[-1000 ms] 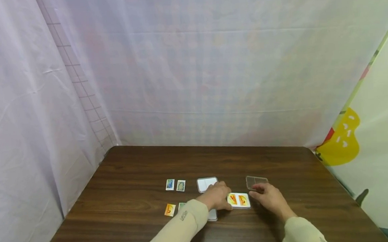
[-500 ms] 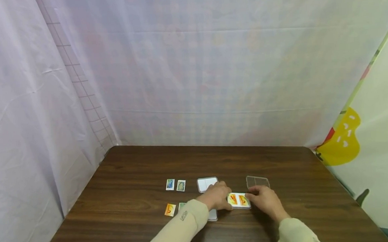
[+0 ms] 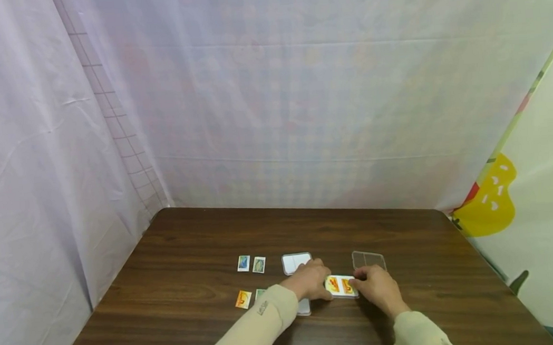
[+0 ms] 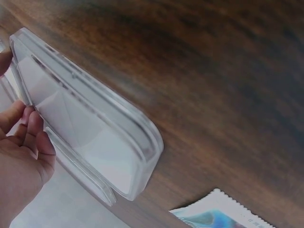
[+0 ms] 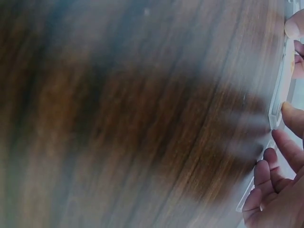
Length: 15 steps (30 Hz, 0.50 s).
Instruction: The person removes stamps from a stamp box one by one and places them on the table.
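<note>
A flat clear case [image 3: 337,295] with a white insert lies near the table's middle, two orange stamps [image 3: 332,283] side by side in it. My left hand [image 3: 311,280] grips its left end, thumb on the near edge, fingers on the far edge. At the right end, my right hand [image 3: 379,287] pinches the case between thumb and index finger. The right wrist view shows that thumb [image 5: 290,118] on the case's upper face; its other fingers are curled. Whether the thumb also touches the right stamp, I cannot tell.
Beyond the hands lie another case with a white insert [image 3: 292,261] and a clear plastic lid [image 3: 369,261]. A third case [image 3: 304,307] is partly hidden under my left wrist. Stamps lie at left: blue [image 3: 243,262], green [image 3: 259,265], orange [image 3: 243,299], and one partly covered by the sleeve.
My right hand has shifted left and slightly toward me, from beside the clear lid to the right end of the stamp case. The left hand has stayed in place.
</note>
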{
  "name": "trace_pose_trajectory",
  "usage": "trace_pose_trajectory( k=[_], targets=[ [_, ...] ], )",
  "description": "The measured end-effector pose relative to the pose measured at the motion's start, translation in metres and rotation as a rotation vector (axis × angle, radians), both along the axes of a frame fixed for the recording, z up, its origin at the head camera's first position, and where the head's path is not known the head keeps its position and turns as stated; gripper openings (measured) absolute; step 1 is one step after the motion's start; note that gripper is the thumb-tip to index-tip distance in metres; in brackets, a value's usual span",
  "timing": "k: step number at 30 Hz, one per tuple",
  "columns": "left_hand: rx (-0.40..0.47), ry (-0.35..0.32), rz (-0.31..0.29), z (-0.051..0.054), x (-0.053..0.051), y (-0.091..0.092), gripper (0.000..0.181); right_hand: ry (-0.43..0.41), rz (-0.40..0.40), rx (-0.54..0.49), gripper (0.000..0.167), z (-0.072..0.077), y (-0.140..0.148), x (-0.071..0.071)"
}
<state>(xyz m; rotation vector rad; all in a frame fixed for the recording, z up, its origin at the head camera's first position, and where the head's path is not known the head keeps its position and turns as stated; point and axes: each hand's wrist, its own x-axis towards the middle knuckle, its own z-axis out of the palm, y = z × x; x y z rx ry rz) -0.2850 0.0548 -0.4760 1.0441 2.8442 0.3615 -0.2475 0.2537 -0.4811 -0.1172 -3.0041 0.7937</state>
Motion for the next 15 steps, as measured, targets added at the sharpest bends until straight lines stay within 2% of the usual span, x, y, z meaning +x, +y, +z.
trace_pose_trajectory(
  k=[15],
  targets=[
    [-0.002,-0.012,-0.001,0.006,0.0034,-0.0017,0.034,0.033,0.004,0.052,0.02,-0.0027,0.001,-0.0018]
  ],
)
